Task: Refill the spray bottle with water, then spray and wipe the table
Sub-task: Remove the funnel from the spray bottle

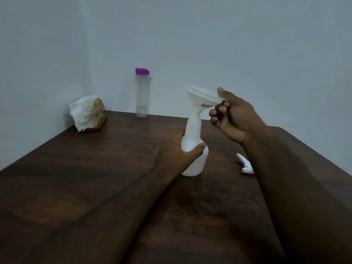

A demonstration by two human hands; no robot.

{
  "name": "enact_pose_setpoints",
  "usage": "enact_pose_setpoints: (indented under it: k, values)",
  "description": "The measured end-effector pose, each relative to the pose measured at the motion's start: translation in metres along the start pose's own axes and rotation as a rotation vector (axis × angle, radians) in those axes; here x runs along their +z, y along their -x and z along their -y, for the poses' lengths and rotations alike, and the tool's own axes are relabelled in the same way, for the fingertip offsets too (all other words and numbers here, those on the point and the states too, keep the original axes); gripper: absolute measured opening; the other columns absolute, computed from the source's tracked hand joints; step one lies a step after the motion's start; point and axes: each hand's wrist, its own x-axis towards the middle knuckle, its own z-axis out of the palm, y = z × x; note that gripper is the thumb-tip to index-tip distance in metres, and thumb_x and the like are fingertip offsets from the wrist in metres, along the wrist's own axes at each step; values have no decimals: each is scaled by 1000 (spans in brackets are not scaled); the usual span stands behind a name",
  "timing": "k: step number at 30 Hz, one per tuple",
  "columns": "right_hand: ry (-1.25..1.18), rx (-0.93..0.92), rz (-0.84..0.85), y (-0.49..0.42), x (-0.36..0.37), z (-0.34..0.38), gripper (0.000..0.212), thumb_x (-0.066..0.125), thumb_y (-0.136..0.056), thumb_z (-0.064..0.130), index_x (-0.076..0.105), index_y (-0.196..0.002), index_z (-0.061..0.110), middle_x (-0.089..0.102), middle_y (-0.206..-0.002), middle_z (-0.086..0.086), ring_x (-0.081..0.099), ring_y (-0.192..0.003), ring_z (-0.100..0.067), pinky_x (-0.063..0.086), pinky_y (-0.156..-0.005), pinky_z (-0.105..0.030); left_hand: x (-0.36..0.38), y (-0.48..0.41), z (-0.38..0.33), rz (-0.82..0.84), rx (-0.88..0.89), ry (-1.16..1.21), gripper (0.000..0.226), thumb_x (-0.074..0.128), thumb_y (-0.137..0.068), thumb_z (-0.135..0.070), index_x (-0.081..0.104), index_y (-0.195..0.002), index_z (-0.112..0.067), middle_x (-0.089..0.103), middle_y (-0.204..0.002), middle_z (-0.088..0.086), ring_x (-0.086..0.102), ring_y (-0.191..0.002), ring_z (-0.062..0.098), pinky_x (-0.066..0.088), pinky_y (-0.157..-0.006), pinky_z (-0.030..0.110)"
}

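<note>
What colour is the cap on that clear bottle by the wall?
The cap is bright purple-magenta, seen clearly in the head view atop the clear bottle.

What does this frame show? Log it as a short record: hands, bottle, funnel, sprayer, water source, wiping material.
left hand: grips the spray bottle body, upright on the table
right hand: pinches the rim of the funnel
funnel: tilted, spout at the bottle neck
spray head: off the bottle, lying on the table, partly hidden by the right forearm
water bottle: purple cap on, near the wall
tissues: in a gold holder, far left corner
</note>
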Motion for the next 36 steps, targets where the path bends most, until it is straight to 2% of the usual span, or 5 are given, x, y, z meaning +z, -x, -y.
enact_pose_setpoints:
  k: [3,16,22,33,36]
  values:
    - [-33,-32,-14,0,-3,-1,46,55,-99,28,40,-57,17,45,-47,1,55,-50,-15,47,-48,-23,1,-1,2,1,4,-6,52,68,-80,-54,54,-121,-23,49,-99,-18,47,-78,-8,37,-68,9]
    - [42,-100,-54,10,-7,9,45,55,-99,28,39,-58,17,45,-47,1,55,-50,-16,45,-50,-26,2,-2,2,-24,-23,24,52,62,-87,-52,55,-126,-18,61,-117,-4,55,-95,6,46,-77,20]
    - [290,-159,-18,17,-6,7,43,52,-101,29,39,-62,16,49,-48,0,58,-53,-17,49,-53,-29,-3,0,0,-31,-13,52,49,62,-86,-52,56,-124,-21,58,-109,-12,56,-95,6,46,-79,23]
    - [271,-113,9,15,3,3,43,52,-100,28,42,-60,16,41,-44,1,53,-48,-16,46,-53,-29,-4,-1,-1,-29,-24,83,47,63,-86,-52,57,-123,-23,61,-111,-11,57,-95,6,50,-82,27]
    - [338,-109,10,14,3,2,43,52,-100,28,42,-61,16,39,-43,1,52,-48,-16,46,-53,-30,-5,-2,-2,-12,-45,85,50,62,-87,-51,55,-127,-22,55,-109,-14,53,-95,5,43,-79,23]
